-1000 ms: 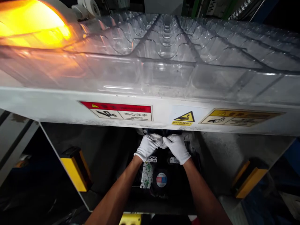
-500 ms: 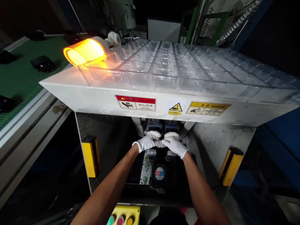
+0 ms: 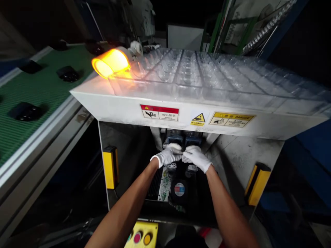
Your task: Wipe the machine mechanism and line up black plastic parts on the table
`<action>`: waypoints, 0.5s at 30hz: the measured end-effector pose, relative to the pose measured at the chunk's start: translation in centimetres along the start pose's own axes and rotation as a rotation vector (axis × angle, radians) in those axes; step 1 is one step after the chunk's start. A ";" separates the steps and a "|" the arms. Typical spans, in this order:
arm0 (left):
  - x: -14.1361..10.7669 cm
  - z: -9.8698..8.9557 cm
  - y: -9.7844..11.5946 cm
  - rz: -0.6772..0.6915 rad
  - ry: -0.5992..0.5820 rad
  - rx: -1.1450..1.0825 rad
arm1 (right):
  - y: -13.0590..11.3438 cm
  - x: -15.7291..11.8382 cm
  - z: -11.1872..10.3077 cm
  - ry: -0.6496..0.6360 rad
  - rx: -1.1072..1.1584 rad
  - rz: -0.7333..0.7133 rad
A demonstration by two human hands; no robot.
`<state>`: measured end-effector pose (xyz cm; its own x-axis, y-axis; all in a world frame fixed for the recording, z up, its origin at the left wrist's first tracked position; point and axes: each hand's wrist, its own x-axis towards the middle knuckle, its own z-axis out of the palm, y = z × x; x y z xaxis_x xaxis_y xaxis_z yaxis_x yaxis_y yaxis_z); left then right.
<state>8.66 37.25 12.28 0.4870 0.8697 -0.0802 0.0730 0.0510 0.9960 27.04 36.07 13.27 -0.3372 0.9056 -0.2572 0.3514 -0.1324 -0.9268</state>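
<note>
1. Reaching into a dark machine bay, two hands in white gloves met side by side under a white machine top [image 3: 116, 103].
2. The left hand [image 3: 168, 155] and right hand [image 3: 195, 157] touched at the fingertips, both curled over a small dark part [image 3: 183, 146] at the back of the bay; whether either hand gripped it could not be told.
3. That part sat just below two blue blocks [image 3: 184, 139], tucked under the front edge of the machine top.
4. Below the hands lay a round black fan [image 3: 179, 190] with a red and blue label, beside a green-flecked board [image 3: 163, 185].
5. Yellow sensor bars [image 3: 110, 171] stood at the left and right sides of the bay opening.
6. Warning stickers [image 3: 159, 112] ran along the front of the machine top.
7. On the top rested a clear plastic tray [image 3: 207, 77] with many empty pockets.
8. An orange lamp [image 3: 111, 62] glowed at the tray's far left corner.
9. A green conveyor [image 3: 38, 89] at the left carried several black parts [image 3: 67, 73].
10. A yellow button box [image 3: 142, 236] showed at the bottom edge, between the bare forearms.
</note>
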 end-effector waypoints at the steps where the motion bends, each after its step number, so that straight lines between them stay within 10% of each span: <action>1: -0.4 -0.1 0.4 -0.012 -0.023 0.007 | -0.1 -0.5 -0.1 -0.011 0.035 -0.022; 10: 1.9 0.5 -0.6 -0.047 0.038 -0.133 | 1.5 2.2 -0.6 0.142 0.341 -0.002; 15: -0.2 0.4 0.0 -0.128 0.065 -0.200 | 1.2 -0.8 -1.2 0.078 0.418 -0.038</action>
<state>8.94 36.88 12.27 0.4273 0.8793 -0.2102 -0.0462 0.2534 0.9662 28.75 35.67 12.65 -0.2703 0.9386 -0.2145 -0.0496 -0.2360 -0.9705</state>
